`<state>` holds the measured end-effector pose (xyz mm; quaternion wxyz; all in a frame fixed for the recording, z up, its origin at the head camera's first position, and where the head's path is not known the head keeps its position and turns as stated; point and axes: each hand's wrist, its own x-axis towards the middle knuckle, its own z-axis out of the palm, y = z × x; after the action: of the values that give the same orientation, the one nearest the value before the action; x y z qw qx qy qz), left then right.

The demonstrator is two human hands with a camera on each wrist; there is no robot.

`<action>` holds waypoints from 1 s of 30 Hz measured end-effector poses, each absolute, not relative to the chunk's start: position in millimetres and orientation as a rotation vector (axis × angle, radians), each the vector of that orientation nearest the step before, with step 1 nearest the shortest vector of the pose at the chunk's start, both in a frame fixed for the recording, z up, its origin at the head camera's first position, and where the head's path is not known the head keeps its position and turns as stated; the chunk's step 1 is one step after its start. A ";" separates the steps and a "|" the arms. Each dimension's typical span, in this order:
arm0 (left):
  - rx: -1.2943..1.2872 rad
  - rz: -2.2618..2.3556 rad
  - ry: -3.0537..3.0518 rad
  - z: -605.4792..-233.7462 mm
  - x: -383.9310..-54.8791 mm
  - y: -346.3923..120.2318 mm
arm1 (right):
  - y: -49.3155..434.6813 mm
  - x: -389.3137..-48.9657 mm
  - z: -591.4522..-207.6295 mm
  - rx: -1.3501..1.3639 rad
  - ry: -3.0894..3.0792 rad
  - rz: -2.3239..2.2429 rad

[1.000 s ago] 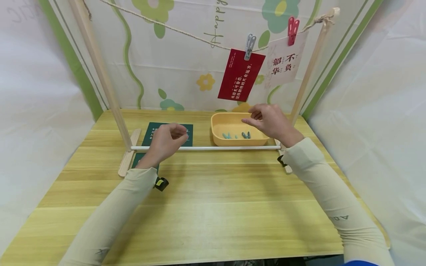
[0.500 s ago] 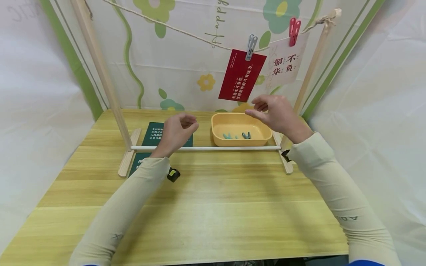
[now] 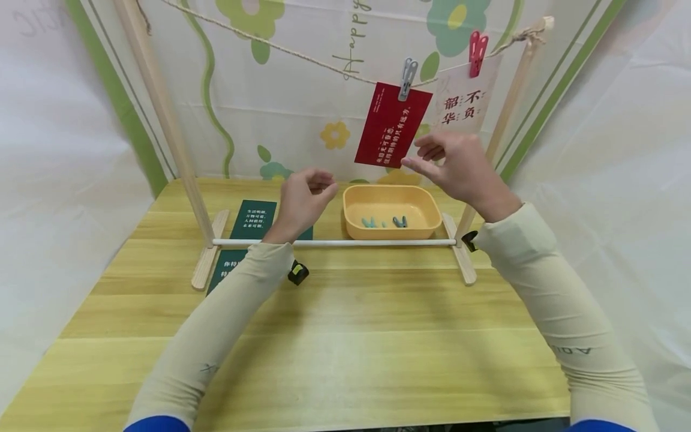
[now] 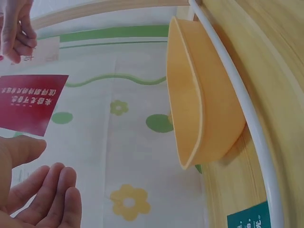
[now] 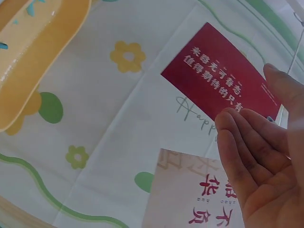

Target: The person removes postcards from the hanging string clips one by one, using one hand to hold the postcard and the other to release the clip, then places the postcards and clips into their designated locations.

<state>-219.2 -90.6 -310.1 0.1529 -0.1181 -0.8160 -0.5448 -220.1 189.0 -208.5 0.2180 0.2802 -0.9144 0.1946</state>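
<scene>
My left hand (image 3: 303,201) is raised above the table, left of the yellow basin (image 3: 352,228), with nothing between its thumb and loosely bent fingers (image 4: 59,190). My right hand (image 3: 461,167) hovers higher, near the lower right corner of a red card (image 3: 390,129); it too holds nothing. A grey clothespin (image 3: 407,81) clips that card to a sagging rope (image 3: 281,48). To its right a pale card (image 3: 464,96) hangs from a red clothespin (image 3: 477,55). The right wrist view shows the right palm (image 5: 270,199) in front of both hanging cards.
Small teal and dark clothespins (image 3: 399,222) lie in the basin. Two green cards (image 3: 254,217) with white writing lie at the left, partly covered by the left arm. A wooden frame (image 3: 164,114) carries the rope, with a white rod (image 3: 372,243) across its base.
My left hand has moved right and upward, uncovering more of the green cards. The right hand has risen and shifted slightly right, towards the hanging cards. Both stay without anything held.
</scene>
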 end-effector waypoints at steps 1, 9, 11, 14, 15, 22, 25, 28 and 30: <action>-0.342 -1.564 -2.335 -309.4 -220.0 -88.9 | 188.5 -219.6 -206.4 0.775 -2.524 0.537; -0.317 -1.581 -2.339 -301.7 -224.8 -76.2 | 184.2 -215.9 -189.6 0.774 -2.489 0.496; -0.313 -1.593 -2.323 -300.8 -226.2 -73.6 | 183.3 -214.7 -184.6 0.763 -2.487 0.491; -0.311 -1.614 -2.285 -300.5 -229.1 -70.4 | 181.8 -212.6 -176.7 0.749 -2.480 0.472; -0.313 -1.621 -2.271 -300.5 -230.5 -69.4 | 181.3 -211.9 -174.1 0.745 -2.474 0.467; -0.351 -1.646 -2.188 -298.3 -239.3 -63.7 | 174.7 -213.6 -154.5 0.749 -2.414 0.442; -0.369 -1.638 -2.175 -297.0 -241.9 -62.2 | 172.0 -214.8 -146.0 0.738 -2.413 0.428; -0.378 -1.626 -2.178 -295.8 -243.6 -60.7 | 170.3 -215.2 -139.5 0.707 -2.433 0.423; -0.382 -1.624 -2.177 -295.2 -244.5 -59.3 | 169.7 -215.7 -136.0 0.699 -2.432 0.414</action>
<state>-244.5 -59.3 -295.2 0.1982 -0.1364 -0.7780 -0.5804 -215.7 169.7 -136.0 0.2847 0.2612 -0.9093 0.1548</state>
